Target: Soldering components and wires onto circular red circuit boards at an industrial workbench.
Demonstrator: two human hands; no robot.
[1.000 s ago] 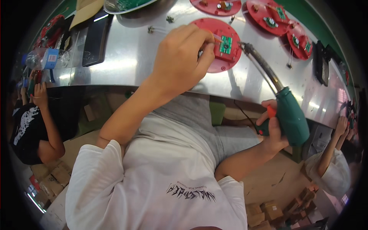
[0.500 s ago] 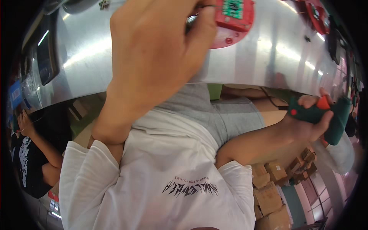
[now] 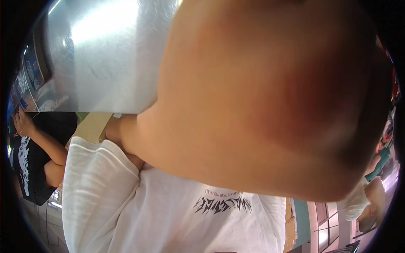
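Skin fills most of the view: the left hand (image 3: 270,97) is raised very close to the lens, a broad blurred mass running from about 9 o'clock up to 1 o'clock and down to 4 o'clock. Its wrist and forearm drop toward 8 o'clock and meet the white sleeve (image 3: 99,185) of the person's T-shirt. Only the back or heel of this hand shows; its fingers lie beyond the upper rim, so whether they are clenched, released or grasping anything cannot be told.

At 3 o'clock, squeezed against the dark rim, a sliver of the green power tool (image 3: 383,162) shows below the big hand, with a bit of the right hand (image 3: 373,165) on it. The tool appears to be in that hand's grasp, but so little is visible that the fingers' hold cannot be made out with certainty.

Between 10 and 12 o'clock the shiny metal table (image 3: 105,63) shows with a bright glare, its near edge running across at mid-height; whatever lies farther along it is hidden behind the hand. At 9 o'clock another person in a black printed shirt (image 3: 25,164) sits with a bent arm, partly cut off by the rim. At 4 o'clock a further person's white cap (image 3: 352,204) is just visible.
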